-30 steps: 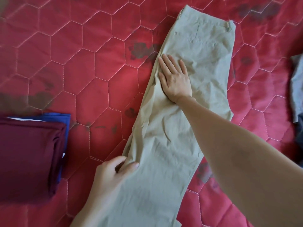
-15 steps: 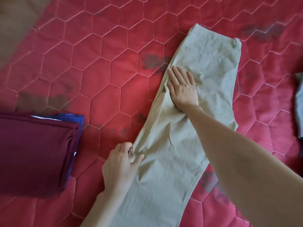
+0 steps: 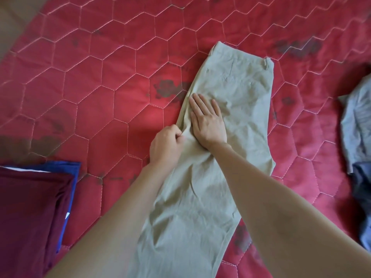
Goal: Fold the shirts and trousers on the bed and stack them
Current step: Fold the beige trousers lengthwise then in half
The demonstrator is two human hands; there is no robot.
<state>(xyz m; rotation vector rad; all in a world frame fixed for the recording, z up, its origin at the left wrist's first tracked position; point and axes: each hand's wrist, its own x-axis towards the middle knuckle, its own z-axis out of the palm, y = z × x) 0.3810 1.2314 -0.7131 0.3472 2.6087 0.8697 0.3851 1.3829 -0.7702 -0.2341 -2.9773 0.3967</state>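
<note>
Khaki trousers [image 3: 247, 101] lie lengthwise on the red quilted bed [image 3: 100, 81], folded leg over leg, waistband at the far end. My right hand [image 3: 207, 119] presses flat on them near the left edge, fingers straight. Just beside it, my left hand [image 3: 166, 145] pinches a bunch of cloth at the trousers' left edge. The lower legs run out of view at the bottom. A folded maroon garment [image 3: 30, 213] lies on a folded blue one [image 3: 70, 177] at the lower left.
A crumpled light grey-blue garment [image 3: 357, 125] and a darker blue one [image 3: 363, 201] lie at the right edge. A tan surface [image 3: 14, 15] shows beyond the bed's far-left corner. Bare quilt spreads left of the trousers.
My left hand has slid up the trousers' left edge until it sits beside the right hand, still pinching cloth. The right hand has stayed flat in place. The view has shifted.
</note>
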